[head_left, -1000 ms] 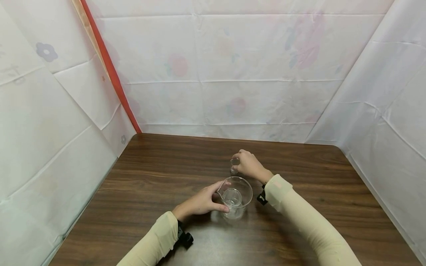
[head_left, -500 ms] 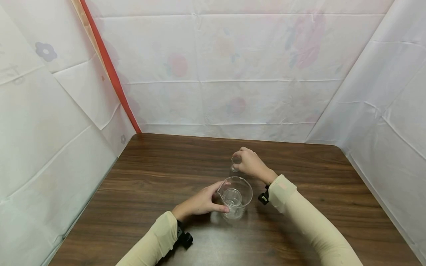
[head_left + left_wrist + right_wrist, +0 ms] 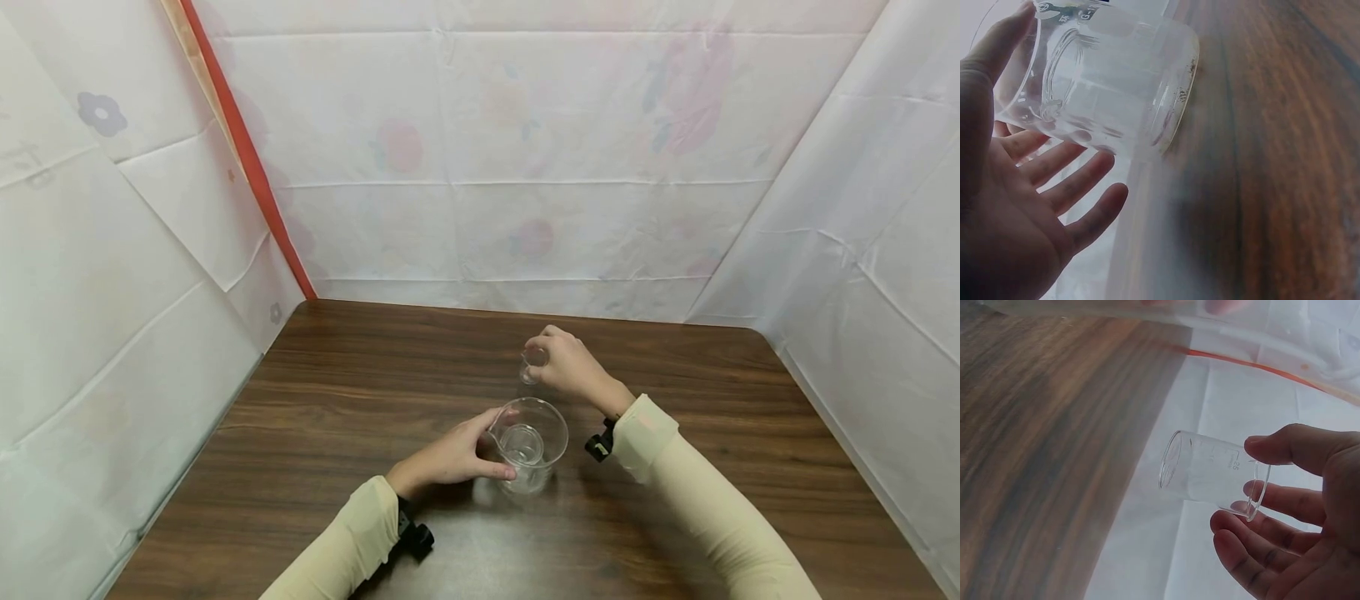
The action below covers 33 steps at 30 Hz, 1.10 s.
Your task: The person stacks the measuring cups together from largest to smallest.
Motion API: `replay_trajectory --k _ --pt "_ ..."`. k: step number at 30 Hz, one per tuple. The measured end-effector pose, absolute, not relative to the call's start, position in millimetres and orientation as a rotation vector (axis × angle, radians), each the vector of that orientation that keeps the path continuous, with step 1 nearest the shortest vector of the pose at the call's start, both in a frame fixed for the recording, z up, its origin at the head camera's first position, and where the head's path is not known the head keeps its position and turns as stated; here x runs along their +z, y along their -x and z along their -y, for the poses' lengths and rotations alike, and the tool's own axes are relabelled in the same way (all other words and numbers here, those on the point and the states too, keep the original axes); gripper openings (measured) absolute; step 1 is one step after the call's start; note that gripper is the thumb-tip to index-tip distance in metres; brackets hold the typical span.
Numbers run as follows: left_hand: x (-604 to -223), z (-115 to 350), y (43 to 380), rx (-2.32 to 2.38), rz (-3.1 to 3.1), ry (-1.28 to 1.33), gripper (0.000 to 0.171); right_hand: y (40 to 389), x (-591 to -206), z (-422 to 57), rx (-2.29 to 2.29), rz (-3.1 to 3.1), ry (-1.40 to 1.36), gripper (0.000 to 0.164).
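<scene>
A large clear glass beaker [image 3: 553, 458] stands upright on the table, with a smaller glass beaker [image 3: 521, 443] inside it. My left hand [image 3: 453, 454] holds the large beaker from the left, thumb on the near side and fingers on the far side. In the left wrist view the thumb lies near the rim of the large beaker [image 3: 1129, 81]. Farther back, my right hand [image 3: 570, 364] pinches a tiny clear beaker [image 3: 528, 372] by its rim. The right wrist view shows that tiny beaker [image 3: 1207, 469], marked 25, raised off the table with nothing visible in it.
The brown wood-grain table [image 3: 360, 392] ends at a white printed cloth [image 3: 480, 167] at the back. Similar cloth hangs on both sides, and a red strip [image 3: 247, 150] runs down the back left corner.
My right hand has lifted the tiny beaker slightly up and away from the large one. The left hand and the large beaker have stayed in place.
</scene>
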<state>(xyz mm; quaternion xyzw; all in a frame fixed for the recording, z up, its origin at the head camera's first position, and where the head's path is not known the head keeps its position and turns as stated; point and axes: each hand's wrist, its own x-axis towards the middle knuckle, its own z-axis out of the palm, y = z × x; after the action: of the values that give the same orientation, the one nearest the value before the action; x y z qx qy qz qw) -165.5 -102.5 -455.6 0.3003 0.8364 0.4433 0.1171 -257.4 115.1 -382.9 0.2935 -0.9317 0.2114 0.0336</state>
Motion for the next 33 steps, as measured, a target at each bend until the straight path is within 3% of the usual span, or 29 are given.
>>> replay_trajectory --k 33 --pt "-455.4 103.0 171.1 1.340 -2.401 -0.900 0.079 229.5 -341.1 -123.3 0.699 2.717 -1.047 0.033"
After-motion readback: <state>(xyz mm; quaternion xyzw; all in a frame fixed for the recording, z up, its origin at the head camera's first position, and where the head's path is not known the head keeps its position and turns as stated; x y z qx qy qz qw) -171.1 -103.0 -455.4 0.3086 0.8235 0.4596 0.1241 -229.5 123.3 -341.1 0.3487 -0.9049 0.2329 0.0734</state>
